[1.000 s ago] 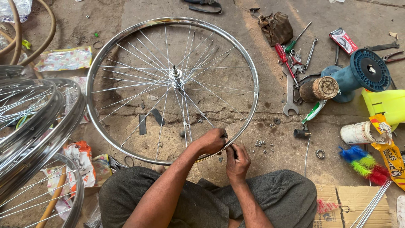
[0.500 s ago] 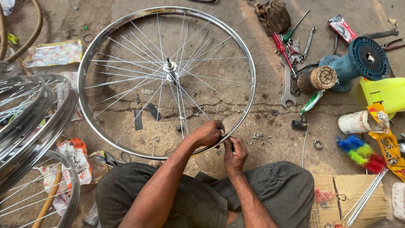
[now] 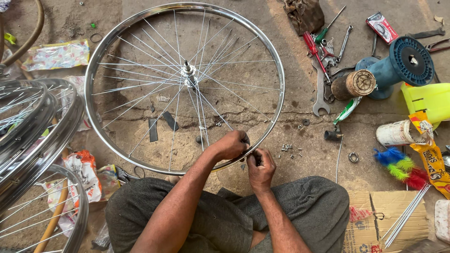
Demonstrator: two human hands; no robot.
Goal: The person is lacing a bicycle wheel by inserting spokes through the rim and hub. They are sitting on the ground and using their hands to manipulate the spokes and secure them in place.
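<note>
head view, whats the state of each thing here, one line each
silver spoked bicycle wheel: lying flat on the ground, near rim held
left hand: closed on the rim's near edge
right hand: grip pinched on something small at the rim, too small to tell
red-handled screwdriver: lying loose among tools
long steel spanner: flat on the ground
blue spool: tipped on its side
small screws: scattered by the rim

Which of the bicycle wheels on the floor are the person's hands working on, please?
The large spoked wheel lying flat in front of the knees: left hand and right hand meet at its near rim. The other wheels are stacked, untouched, at the left.
</note>
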